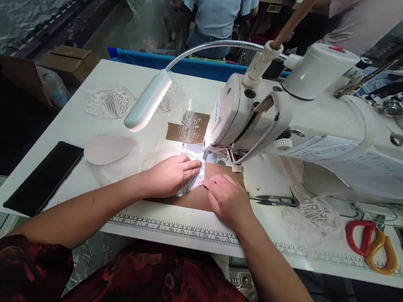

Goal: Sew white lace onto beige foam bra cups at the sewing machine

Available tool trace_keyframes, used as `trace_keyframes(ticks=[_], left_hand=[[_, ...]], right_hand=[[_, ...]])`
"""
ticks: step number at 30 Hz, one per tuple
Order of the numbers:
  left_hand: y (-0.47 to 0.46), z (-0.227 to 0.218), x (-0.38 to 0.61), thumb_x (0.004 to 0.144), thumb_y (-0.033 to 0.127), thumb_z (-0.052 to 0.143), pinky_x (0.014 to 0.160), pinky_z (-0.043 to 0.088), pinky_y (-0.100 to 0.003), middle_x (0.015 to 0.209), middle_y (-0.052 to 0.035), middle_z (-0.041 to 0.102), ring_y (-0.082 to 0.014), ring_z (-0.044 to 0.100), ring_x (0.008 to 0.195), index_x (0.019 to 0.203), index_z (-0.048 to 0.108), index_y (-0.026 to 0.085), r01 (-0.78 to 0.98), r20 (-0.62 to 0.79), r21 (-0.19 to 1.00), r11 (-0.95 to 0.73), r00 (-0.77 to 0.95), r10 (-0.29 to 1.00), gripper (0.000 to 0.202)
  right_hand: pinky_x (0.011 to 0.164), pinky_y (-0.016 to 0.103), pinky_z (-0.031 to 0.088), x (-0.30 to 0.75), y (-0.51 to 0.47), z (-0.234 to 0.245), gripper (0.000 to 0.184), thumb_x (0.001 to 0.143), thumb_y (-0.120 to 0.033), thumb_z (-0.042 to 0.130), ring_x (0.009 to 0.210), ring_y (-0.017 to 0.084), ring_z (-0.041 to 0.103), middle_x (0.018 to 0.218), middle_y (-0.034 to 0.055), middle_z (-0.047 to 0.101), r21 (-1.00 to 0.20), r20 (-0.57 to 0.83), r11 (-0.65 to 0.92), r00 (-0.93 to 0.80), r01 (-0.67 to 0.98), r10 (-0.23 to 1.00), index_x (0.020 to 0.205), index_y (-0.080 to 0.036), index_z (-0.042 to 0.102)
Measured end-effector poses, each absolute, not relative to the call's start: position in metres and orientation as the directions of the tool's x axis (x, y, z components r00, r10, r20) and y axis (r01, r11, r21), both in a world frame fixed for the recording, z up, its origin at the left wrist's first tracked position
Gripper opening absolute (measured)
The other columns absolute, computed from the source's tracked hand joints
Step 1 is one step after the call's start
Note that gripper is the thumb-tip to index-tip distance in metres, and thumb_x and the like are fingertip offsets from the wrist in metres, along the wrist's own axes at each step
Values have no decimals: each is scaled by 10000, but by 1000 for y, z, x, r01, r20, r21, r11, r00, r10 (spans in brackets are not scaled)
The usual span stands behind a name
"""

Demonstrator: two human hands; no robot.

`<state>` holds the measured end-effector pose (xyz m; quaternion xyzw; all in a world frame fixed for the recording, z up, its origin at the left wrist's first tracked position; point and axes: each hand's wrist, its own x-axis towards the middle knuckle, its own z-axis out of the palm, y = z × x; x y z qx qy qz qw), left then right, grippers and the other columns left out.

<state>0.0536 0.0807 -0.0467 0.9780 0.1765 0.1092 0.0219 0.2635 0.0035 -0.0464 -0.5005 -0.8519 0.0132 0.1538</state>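
A piece of white lace (191, 186) lies under the lit needle area of a white sewing machine (227, 104). My left hand (173, 173) rests on the lace from the left, its fingers stretched flat close to the presser foot. On the other side, my right hand (228, 198) has curled fingers and pinches the lace's right edge at the fingertips. Part of the lace is hidden beneath the left hand. Brown tape or board (194, 201) covers the machine bed under both hands. Just left of my left hand lies a pale cup-shaped piece (155, 156).
A lamp (148, 100) hangs over the table. Thread snips (275, 200), scissors (371, 244) and lace (312, 220) lie right; a black phone (44, 178), an oval pad (107, 149) and lace cups (110, 102) left. A ruler strip (174, 230) edges the front. People sit beyond.
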Motion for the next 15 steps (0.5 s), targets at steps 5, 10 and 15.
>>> trace_keyframes(ticks=[5,10,15], left_hand=[[96,-48,56,839,116,430,807,506,-372,1309,-159,569,-232,565,919,1248,572,35,322,172,61,-945,929,327,440],[113,-50,58,837,113,446,841,481,-384,1338,-165,545,-246,558,983,1263,559,41,301,163,54,-952,938,306,446],[121,-47,54,865,98,440,858,470,-396,1329,-162,554,-240,550,997,1262,561,72,321,166,45,-946,931,324,415]], right_hand=[[642,289,337,261,10,-47,267,876,-142,453,772,182,467,820,58,619,-192,207,446,-408,874,889,999,-194,685],[672,310,340,258,16,-46,290,870,-143,446,802,198,470,864,68,616,-196,141,382,-360,903,922,1045,-193,672],[675,322,334,256,18,-43,313,877,-156,430,812,209,478,900,75,621,-168,122,351,-334,921,935,1081,-191,663]])
